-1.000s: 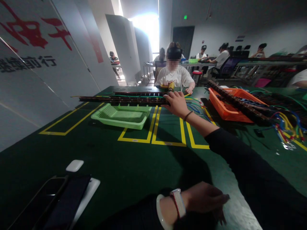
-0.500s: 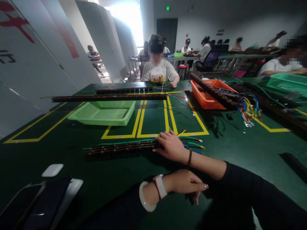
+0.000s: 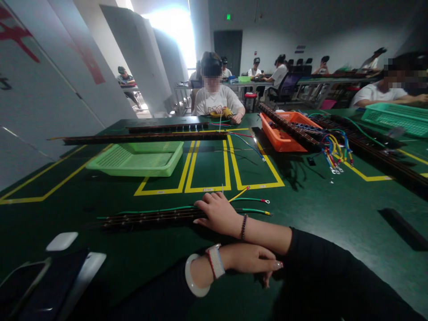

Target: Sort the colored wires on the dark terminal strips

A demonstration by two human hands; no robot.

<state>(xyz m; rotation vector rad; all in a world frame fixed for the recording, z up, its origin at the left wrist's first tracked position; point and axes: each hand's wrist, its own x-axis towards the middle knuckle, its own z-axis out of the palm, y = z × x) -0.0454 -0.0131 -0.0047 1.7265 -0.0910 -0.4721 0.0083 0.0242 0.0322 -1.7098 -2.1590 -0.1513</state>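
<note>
On the near part of the green table lies a dark slotted strip (image 3: 150,218) with thin wires along it. My right hand (image 3: 219,215) is closed over its right end, palm down. Green and yellow leads with ring terminals (image 3: 249,200) stick out beyond that hand. My left hand (image 3: 256,260), with a watch band and a white bangle at the wrist, reaches across below the right forearm. Its fingers are bent downward and a little apart, with nothing visible in them.
A light green basket (image 3: 140,158) stands beyond the strip, beside another long dark strip (image 3: 143,138). An orange basket (image 3: 284,131) holds strips and wires. Phones (image 3: 60,283) and a white case (image 3: 62,241) lie at the left. A person (image 3: 214,96) sits opposite.
My right hand and the strip under it have shifted left. My left hand keeps nearly the same pose. The whole view has moved slightly.
</note>
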